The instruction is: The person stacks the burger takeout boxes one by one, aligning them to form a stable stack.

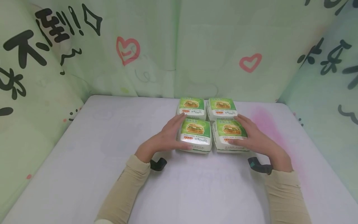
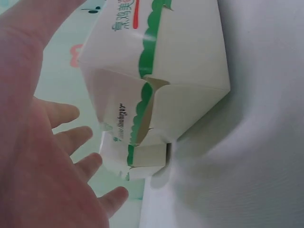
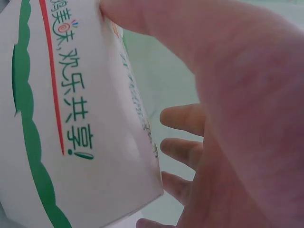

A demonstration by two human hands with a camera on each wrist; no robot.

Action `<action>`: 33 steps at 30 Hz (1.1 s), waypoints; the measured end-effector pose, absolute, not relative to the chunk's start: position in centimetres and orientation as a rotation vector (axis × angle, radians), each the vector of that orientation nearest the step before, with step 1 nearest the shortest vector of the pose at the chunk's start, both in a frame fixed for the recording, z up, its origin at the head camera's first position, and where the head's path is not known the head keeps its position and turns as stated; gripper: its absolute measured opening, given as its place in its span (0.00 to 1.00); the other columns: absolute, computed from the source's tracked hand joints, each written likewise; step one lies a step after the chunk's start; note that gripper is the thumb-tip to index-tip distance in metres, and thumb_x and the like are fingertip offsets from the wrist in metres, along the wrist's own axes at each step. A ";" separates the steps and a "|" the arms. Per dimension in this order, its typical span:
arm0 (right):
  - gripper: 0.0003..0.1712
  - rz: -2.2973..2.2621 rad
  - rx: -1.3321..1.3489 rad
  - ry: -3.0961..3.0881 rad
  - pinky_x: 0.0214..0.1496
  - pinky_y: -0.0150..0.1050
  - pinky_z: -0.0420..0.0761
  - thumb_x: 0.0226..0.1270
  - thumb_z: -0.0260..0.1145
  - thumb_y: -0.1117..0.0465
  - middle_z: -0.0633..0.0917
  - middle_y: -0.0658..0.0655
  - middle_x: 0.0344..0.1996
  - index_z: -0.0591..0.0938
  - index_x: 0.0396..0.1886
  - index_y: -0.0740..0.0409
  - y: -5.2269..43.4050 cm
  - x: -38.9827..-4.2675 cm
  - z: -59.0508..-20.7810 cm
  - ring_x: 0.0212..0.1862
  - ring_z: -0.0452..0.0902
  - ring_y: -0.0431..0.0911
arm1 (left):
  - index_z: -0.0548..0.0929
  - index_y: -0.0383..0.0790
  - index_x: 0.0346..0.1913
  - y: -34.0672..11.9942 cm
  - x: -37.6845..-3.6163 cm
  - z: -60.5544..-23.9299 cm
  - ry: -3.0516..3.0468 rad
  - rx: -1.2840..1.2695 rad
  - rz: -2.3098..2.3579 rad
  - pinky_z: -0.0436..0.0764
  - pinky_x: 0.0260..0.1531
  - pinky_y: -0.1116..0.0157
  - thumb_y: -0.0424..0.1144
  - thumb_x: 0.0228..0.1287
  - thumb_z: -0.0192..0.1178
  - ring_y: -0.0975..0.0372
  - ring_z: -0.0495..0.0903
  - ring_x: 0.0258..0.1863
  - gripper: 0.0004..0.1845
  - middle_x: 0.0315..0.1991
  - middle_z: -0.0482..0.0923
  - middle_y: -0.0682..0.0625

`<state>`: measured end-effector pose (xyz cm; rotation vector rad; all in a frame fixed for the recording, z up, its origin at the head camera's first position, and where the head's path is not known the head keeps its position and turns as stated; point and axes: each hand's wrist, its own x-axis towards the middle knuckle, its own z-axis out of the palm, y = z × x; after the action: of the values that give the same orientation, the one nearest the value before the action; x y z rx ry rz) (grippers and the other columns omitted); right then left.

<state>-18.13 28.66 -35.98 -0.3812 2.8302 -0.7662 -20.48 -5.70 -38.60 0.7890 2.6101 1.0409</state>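
Green-and-white burger boxes stand closed on the table in two rows of two. At the front-left box [image 1: 195, 129], my left hand [image 1: 165, 136] spreads along the left side, thumb near its front corner. In the left wrist view, those fingers [image 2: 76, 142] stand apart from the white box wall [image 2: 190, 57]. My right hand [image 1: 258, 139] is around the right side of the front-right box [image 1: 230, 130]; its thumb rests over the front top edge. The right wrist view shows the other fingers [image 3: 183, 118] loosely extended beside the box. Behind are the back-left box [image 1: 191, 105] and back-right box [image 1: 222, 106].
The table [image 1: 201, 193] has a white cover with a pink patch at right. Green printed curtains [image 1: 156, 46] hang behind it and along both sides. A dark wrist-camera mount [image 1: 158, 164] juts from the left wrist, another mount [image 1: 258, 165] from the right.
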 end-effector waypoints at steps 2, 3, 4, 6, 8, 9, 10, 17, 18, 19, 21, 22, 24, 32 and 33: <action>0.59 -0.765 -0.390 2.825 0.70 0.71 0.55 0.61 0.69 0.40 0.46 0.66 0.79 0.48 0.80 0.58 28.7 -18.1 -36.0 0.76 0.44 0.67 | 0.44 0.51 0.80 -5.6 -20.6 -38.8 2.626 0.806 1.040 0.49 0.77 0.51 0.63 0.48 0.72 0.58 0.40 0.80 0.63 0.81 0.39 0.55; 0.59 -0.769 -0.398 2.820 0.70 0.71 0.55 0.61 0.69 0.40 0.46 0.67 0.79 0.48 0.80 0.58 28.7 -18.1 -36.0 0.76 0.44 0.67 | 0.43 0.51 0.80 -5.5 -20.6 -38.9 2.631 0.808 1.038 0.49 0.77 0.50 0.63 0.47 0.72 0.58 0.40 0.80 0.64 0.81 0.40 0.55; 0.59 -0.770 -0.404 2.815 0.70 0.71 0.55 0.61 0.69 0.40 0.46 0.67 0.79 0.48 0.80 0.58 28.7 -18.1 -36.0 0.76 0.45 0.67 | 0.43 0.51 0.80 -5.5 -20.7 -38.9 2.636 0.808 1.037 0.49 0.77 0.50 0.63 0.47 0.72 0.58 0.41 0.80 0.64 0.81 0.41 0.55; 0.59 -0.771 -0.410 2.799 0.70 0.71 0.55 0.61 0.69 0.40 0.46 0.66 0.79 0.48 0.80 0.58 28.8 -18.1 -36.0 0.76 0.45 0.67 | 0.44 0.51 0.80 -5.4 -20.7 -39.0 2.641 0.800 1.032 0.49 0.77 0.50 0.63 0.48 0.71 0.58 0.41 0.80 0.63 0.81 0.42 0.55; 0.59 -0.768 -0.413 2.787 0.70 0.70 0.56 0.61 0.69 0.41 0.45 0.66 0.79 0.48 0.80 0.58 28.9 -18.1 -36.1 0.76 0.45 0.66 | 0.44 0.51 0.80 -5.4 -20.7 -39.1 2.642 0.787 1.023 0.49 0.77 0.51 0.64 0.48 0.71 0.58 0.42 0.80 0.63 0.81 0.44 0.54; 0.59 -0.765 -0.409 2.783 0.70 0.70 0.56 0.60 0.69 0.41 0.45 0.66 0.79 0.48 0.80 0.58 29.0 -18.1 -36.1 0.76 0.45 0.66 | 0.44 0.51 0.80 -5.4 -20.7 -39.1 2.643 0.784 1.020 0.49 0.77 0.51 0.64 0.49 0.70 0.58 0.43 0.80 0.62 0.80 0.44 0.54; 0.59 -0.757 -0.402 2.781 0.70 0.70 0.56 0.60 0.70 0.40 0.44 0.66 0.79 0.48 0.80 0.57 29.1 -18.1 -36.2 0.76 0.45 0.66 | 0.45 0.50 0.80 -5.4 -20.7 -39.1 2.646 0.784 1.015 0.49 0.77 0.51 0.65 0.49 0.70 0.58 0.43 0.80 0.62 0.80 0.45 0.54; 0.62 -0.753 -0.400 2.773 0.69 0.72 0.55 0.56 0.73 0.43 0.43 0.71 0.77 0.47 0.79 0.63 29.8 -17.8 -36.2 0.75 0.43 0.70 | 0.46 0.51 0.80 -5.7 -20.9 -39.3 2.652 0.807 1.000 0.51 0.77 0.50 0.64 0.50 0.70 0.57 0.46 0.79 0.60 0.80 0.45 0.54; 0.63 -0.753 -0.400 2.771 0.69 0.72 0.55 0.56 0.73 0.44 0.43 0.71 0.77 0.47 0.79 0.63 29.9 -17.7 -36.2 0.75 0.44 0.70 | 0.46 0.52 0.80 -5.8 -20.9 -39.3 2.648 0.810 1.001 0.52 0.76 0.50 0.64 0.50 0.70 0.56 0.46 0.79 0.60 0.80 0.45 0.54; 0.63 -0.749 -0.402 2.773 0.69 0.72 0.55 0.56 0.73 0.43 0.43 0.71 0.77 0.47 0.79 0.63 29.9 -17.6 -36.1 0.75 0.44 0.70 | 0.46 0.52 0.80 -5.9 -20.9 -39.3 2.644 0.808 1.002 0.53 0.76 0.50 0.63 0.50 0.70 0.56 0.46 0.79 0.60 0.80 0.45 0.54; 0.63 -0.745 -0.410 2.774 0.69 0.71 0.56 0.57 0.73 0.43 0.44 0.71 0.77 0.47 0.79 0.63 30.0 -17.6 -36.1 0.75 0.45 0.70 | 0.47 0.53 0.80 -6.0 -20.9 -39.3 2.637 0.802 1.005 0.54 0.76 0.50 0.63 0.51 0.71 0.56 0.47 0.79 0.60 0.80 0.46 0.54; 0.62 -0.743 -0.413 2.777 0.69 0.71 0.57 0.57 0.73 0.43 0.45 0.71 0.77 0.47 0.79 0.63 30.0 -17.5 -36.1 0.74 0.46 0.69 | 0.47 0.53 0.80 -6.1 -20.9 -39.2 2.636 0.801 1.005 0.54 0.76 0.50 0.63 0.51 0.71 0.56 0.48 0.79 0.60 0.80 0.46 0.54; 0.62 -0.745 -0.413 2.777 0.69 0.70 0.58 0.57 0.73 0.43 0.46 0.71 0.77 0.48 0.79 0.62 30.0 -17.4 -36.1 0.74 0.48 0.68 | 0.47 0.54 0.80 -6.2 -20.8 -39.2 2.639 0.796 1.001 0.55 0.76 0.50 0.63 0.50 0.72 0.56 0.49 0.79 0.60 0.80 0.47 0.53; 0.61 -0.773 -0.402 2.788 0.69 0.68 0.59 0.57 0.73 0.41 0.50 0.69 0.76 0.51 0.79 0.61 29.9 -17.3 -36.0 0.72 0.53 0.64 | 0.52 0.51 0.79 -6.5 -20.4 -38.5 2.634 0.761 0.956 0.58 0.75 0.51 0.59 0.48 0.75 0.55 0.52 0.78 0.59 0.79 0.50 0.50; 0.61 -0.772 -0.405 2.791 0.69 0.68 0.60 0.57 0.73 0.41 0.51 0.69 0.76 0.51 0.79 0.61 29.9 -17.3 -36.0 0.72 0.54 0.64 | 0.53 0.50 0.78 -6.6 -20.4 -38.4 2.629 0.766 0.950 0.58 0.75 0.51 0.58 0.48 0.76 0.55 0.52 0.77 0.58 0.78 0.51 0.50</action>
<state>-17.27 29.87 -36.01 -0.4052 2.7905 -0.7716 -20.41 -6.57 -38.38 0.7662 2.6293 0.9495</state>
